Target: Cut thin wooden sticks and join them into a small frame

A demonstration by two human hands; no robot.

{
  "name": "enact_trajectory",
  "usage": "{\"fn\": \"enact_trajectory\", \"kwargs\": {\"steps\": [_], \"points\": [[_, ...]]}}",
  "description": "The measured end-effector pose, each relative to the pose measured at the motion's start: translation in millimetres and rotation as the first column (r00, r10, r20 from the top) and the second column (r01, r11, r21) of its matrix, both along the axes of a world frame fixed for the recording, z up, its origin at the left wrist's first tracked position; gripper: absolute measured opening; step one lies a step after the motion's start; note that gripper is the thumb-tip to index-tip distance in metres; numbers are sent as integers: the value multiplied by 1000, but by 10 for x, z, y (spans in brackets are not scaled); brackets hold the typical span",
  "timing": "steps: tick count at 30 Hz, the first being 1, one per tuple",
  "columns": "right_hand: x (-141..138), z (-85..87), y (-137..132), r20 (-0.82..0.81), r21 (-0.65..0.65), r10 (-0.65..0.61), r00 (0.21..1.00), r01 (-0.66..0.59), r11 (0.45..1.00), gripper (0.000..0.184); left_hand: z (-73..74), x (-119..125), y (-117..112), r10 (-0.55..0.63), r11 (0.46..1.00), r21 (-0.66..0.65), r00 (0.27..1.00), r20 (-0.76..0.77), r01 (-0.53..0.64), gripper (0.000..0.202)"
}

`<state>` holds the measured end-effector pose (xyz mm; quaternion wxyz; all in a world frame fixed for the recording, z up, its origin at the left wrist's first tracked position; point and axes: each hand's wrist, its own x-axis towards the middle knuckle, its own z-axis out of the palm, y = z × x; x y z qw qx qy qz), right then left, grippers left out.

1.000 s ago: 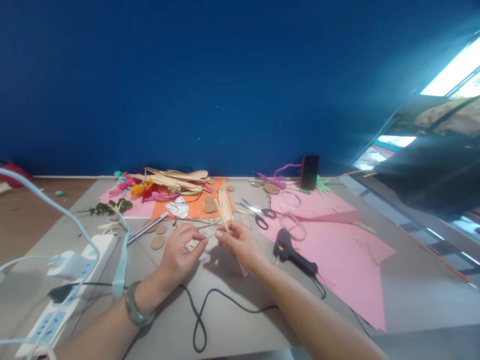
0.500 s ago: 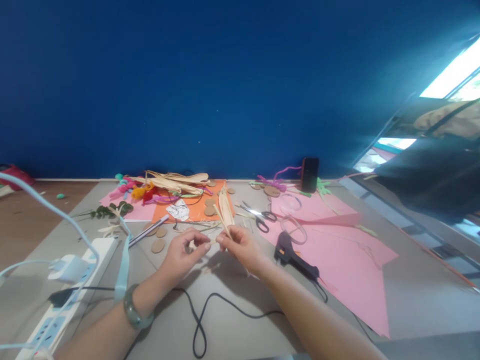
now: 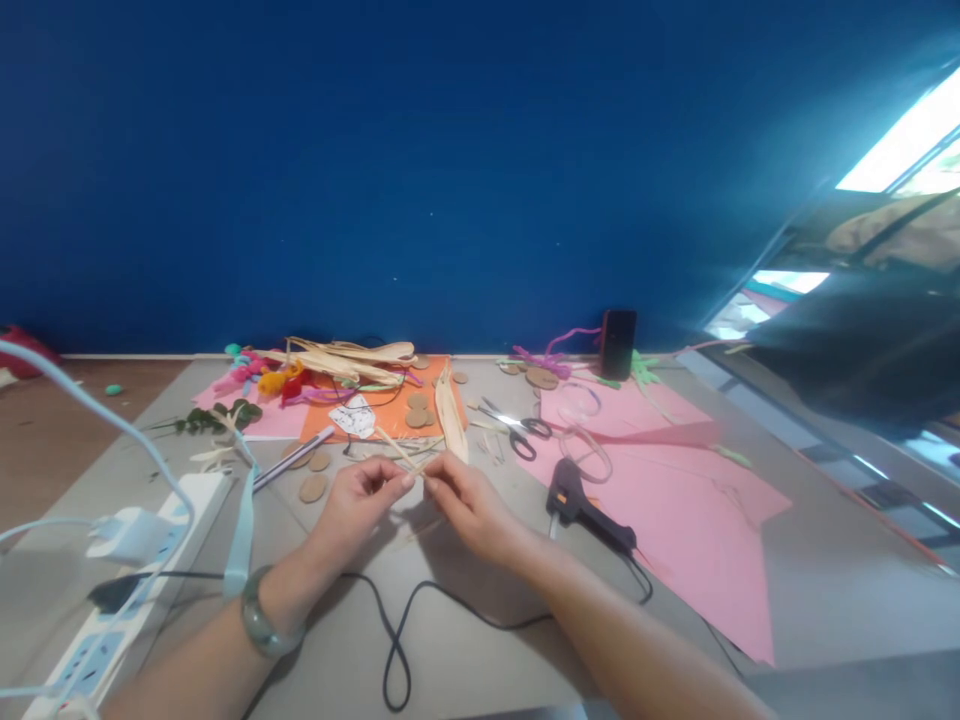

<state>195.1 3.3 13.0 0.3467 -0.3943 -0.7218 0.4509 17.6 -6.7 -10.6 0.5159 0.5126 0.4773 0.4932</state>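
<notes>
the left forearm came in from the lower left, a green bangle (image 3: 261,618) around its wrist, and slanted up toward the middle of the table (image 3: 465,660). at its end the left hand (image 3: 364,497) was turned palm-inward, the fingers curled and the thumb laid forward against the forefinger, pinching the near part of a thin pale strip (image 3: 396,448). the right forearm, bare, slanted in from the lower right and mirrored it. the right hand (image 3: 469,505) showed its back, the wrist nearly straight, with thumb and forefinger pressed together on the same strip; its other fingers were mostly hidden, so how far they curled could not be told. the two sets of fingertips almost met, just above the tabletop, and the strip slanted away from them toward the upper left. a wider pale bundle (image 3: 451,415) rose just beyond the right fingertips; whether it touched them could not be told. black-handled scissors (image 3: 514,425) lay open to the right of that bundle. a glue gun (image 3: 574,492) lay well right of the right hand, and a black cord (image 3: 397,635) looped on the near side of both hands.
</notes>
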Motion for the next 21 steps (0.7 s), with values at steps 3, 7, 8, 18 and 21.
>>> {"fn": "enact_trajectory", "kwargs": {"steps": [3, 7, 8, 18, 21], "points": [[-40, -17, -33, -42, 7, 51, 998, -50, 999, 11, -22, 10, 7, 37, 999, -7, 999, -40, -37, 24], [-72, -52, -51, -105, -94, 16, 994, -26, 995, 15, -73, 31, 16, 69, 997, -30, 994, -79, -71, 26], [-74, -59, -50, -111, -125, 0, 994, -14, 992, 19, -84, 38, 14, 73, 997, -27, 993, -88, -75, 26], [-34, 2, -6, -125, -341, -60, 990, 14, 940, 34, -35, 122, -84, 56, 998, 33, 978, -199, -51, 26], [-19, 11, 17, -122, -403, -51, 991, -3, 915, 35, -35, 131, -93, 70, 997, 47, 976, -206, -62, 26]]}}
